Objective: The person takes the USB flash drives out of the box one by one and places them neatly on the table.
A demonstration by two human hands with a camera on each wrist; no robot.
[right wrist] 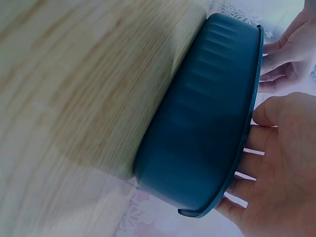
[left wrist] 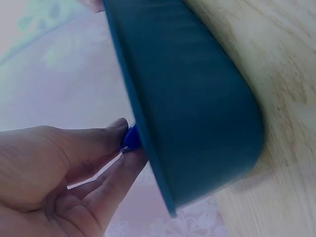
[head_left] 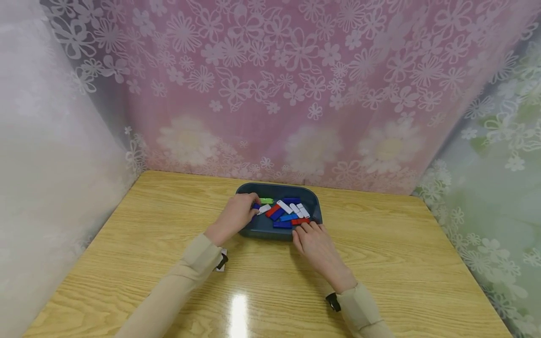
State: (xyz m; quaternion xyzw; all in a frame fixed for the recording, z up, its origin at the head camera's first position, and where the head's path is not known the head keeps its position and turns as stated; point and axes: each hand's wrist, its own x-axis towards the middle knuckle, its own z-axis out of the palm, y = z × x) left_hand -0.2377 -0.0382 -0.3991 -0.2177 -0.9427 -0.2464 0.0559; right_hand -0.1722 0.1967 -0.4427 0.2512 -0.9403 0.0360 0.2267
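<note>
A dark teal plastic basin (head_left: 264,233) stands on the table with several USB flash drives (head_left: 284,206) loose inside, in white, red, blue and green. Over its left end, my left hand (head_left: 234,217) pinches a blue USB flash drive (left wrist: 131,138) between thumb and fingertips, right at the rim. The fingers cover much of that drive. My right hand (head_left: 314,244) lies at the front right corner of the basin, its fingers extended and touching the rim. In the right wrist view the fingertips are partly hidden behind that rim.
Light wood-grain table (head_left: 393,253) carries the basin near its back edge. A small white object (head_left: 221,263) lies on it beside the left wrist, partly covered by a black strap. Pink flowered curtain (head_left: 270,94) hangs behind; pale cloth hangs on both sides.
</note>
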